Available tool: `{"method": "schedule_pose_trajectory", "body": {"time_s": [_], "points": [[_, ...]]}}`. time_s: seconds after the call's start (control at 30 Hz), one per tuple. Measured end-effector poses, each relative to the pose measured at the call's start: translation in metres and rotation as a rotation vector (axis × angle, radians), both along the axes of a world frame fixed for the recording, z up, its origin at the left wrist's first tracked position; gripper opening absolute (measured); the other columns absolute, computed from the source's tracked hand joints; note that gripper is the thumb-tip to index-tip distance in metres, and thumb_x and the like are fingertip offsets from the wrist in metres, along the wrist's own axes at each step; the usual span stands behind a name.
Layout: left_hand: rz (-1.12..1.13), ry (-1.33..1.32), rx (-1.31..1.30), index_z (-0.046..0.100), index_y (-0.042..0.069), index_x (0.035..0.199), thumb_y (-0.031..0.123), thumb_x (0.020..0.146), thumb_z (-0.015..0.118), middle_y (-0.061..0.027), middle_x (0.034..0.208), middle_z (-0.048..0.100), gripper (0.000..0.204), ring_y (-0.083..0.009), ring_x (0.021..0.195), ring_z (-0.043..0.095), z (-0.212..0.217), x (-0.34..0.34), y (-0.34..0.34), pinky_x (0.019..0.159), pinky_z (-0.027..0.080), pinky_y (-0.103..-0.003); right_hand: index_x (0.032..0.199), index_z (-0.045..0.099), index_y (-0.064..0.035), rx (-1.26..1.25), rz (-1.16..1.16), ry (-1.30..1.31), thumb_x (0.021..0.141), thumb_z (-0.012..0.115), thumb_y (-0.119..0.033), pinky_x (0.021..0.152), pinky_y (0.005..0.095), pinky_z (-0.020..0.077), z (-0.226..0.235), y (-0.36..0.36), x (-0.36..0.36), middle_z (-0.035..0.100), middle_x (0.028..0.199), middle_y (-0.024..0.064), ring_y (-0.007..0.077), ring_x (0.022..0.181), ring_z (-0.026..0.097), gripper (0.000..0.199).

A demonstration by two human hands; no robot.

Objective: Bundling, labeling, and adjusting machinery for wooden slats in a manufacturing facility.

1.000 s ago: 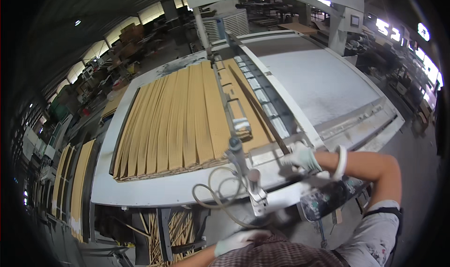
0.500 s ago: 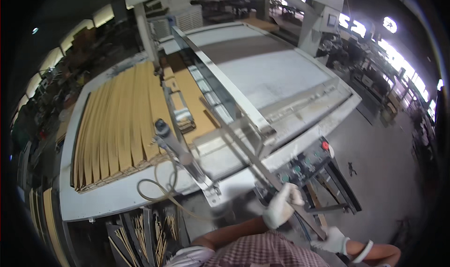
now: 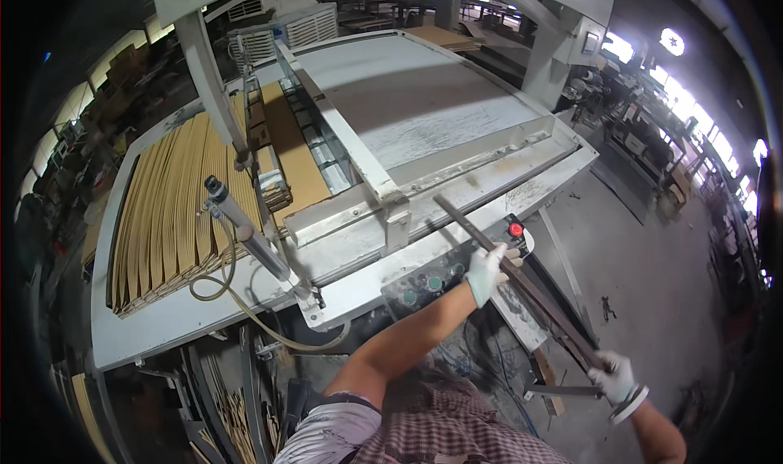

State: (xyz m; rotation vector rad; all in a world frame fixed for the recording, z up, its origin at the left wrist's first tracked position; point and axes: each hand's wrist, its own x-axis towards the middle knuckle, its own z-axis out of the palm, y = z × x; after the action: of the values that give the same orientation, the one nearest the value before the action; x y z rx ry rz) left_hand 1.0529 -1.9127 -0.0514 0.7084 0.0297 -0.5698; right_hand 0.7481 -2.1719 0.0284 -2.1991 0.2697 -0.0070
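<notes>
Both my hands wear white gloves and grip one long, narrow, dark grey-brown strip (image 3: 540, 301). My left hand (image 3: 487, 275) is closed round it toward its far end, above the front edge of the white machine table (image 3: 359, 297). My right hand (image 3: 613, 378) is closed on its near end, lower and to the right. The strip slants from the table edge down toward my right side, its far tip over the table's front rail. Whether it is wood or metal, I cannot tell.
Bundled tan strips (image 3: 167, 211) lie on the table's left. A pneumatic cylinder (image 3: 253, 240) with a looped hose stands in front of them. A white crossbar (image 3: 338, 130) spans the bed. Below my left hand is a control panel (image 3: 428, 285) with a red button (image 3: 515, 230).
The strip has swung rightward, away from the crossbar and tan boards. Both hands moved with it, my left arm now stretched farther out. My view has shifted, too.
</notes>
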Motion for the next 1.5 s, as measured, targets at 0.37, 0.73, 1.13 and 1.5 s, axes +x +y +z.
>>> {"method": "schedule_pose_trajectory", "body": {"time_s": [0.37, 0.73, 1.13, 1.5], "points": [[0.03, -0.15, -0.034, 0.043, -0.007, 0.137, 0.029, 0.104, 0.045, -0.0163, 0.134, 0.055, 0.049, -0.025, 0.121, 0.057, -0.03, 0.035, 0.021, 0.102, 0.048, -0.035, 0.087, 0.066, 0.0003, 0.057, 0.51, 0.218, 0.074, 0.073, -0.005, 0.061, 0.0355, 0.0466, -0.012, -0.126, 0.417, 0.06, 0.067, 0.0139, 0.0158, 0.063, 0.053, 0.015], [0.641, 0.329, 0.495, 0.054, 0.0, 0.134, 0.024, 0.103, 0.051, -0.0073, 0.124, 0.064, 0.038, -0.0148, 0.108, 0.062, -0.04, -0.251, 0.119, 0.096, 0.049, -0.03, 0.108, 0.071, -0.009, -0.289, 0.983, -0.217, 0.082, 0.067, -0.012, 0.076, 0.0403, 0.0508, -0.131, 0.013, 0.674, 0.068, 0.099, 0.018, 0.034, 0.083, 0.063, 0.027], [0.855, 0.389, 0.366, 0.052, 0.0, 0.133, 0.024, 0.103, 0.051, -0.0097, 0.118, 0.066, 0.038, -0.0171, 0.103, 0.065, -0.024, -0.26, 0.126, 0.093, 0.052, -0.03, 0.104, 0.065, 0.0003, -0.688, 0.667, -0.268, 0.081, 0.072, -0.03, 0.079, 0.0442, 0.0513, -0.147, 0.107, 0.646, 0.067, 0.099, 0.0247, 0.0423, 0.09, 0.063, 0.038], [0.767, 0.315, 0.391, 0.053, 0.001, 0.132, 0.021, 0.102, 0.054, -0.0122, 0.12, 0.065, 0.036, -0.0173, 0.104, 0.065, -0.05, -0.275, 0.237, 0.088, 0.052, -0.029, 0.099, 0.069, 0.0021, -0.019, 0.734, -0.725, 0.087, 0.066, -0.01, 0.079, 0.031, 0.0528, 0.044, 0.249, 0.602, 0.07, 0.095, 0.0103, 0.0172, 0.087, 0.067, 0.017]]}}
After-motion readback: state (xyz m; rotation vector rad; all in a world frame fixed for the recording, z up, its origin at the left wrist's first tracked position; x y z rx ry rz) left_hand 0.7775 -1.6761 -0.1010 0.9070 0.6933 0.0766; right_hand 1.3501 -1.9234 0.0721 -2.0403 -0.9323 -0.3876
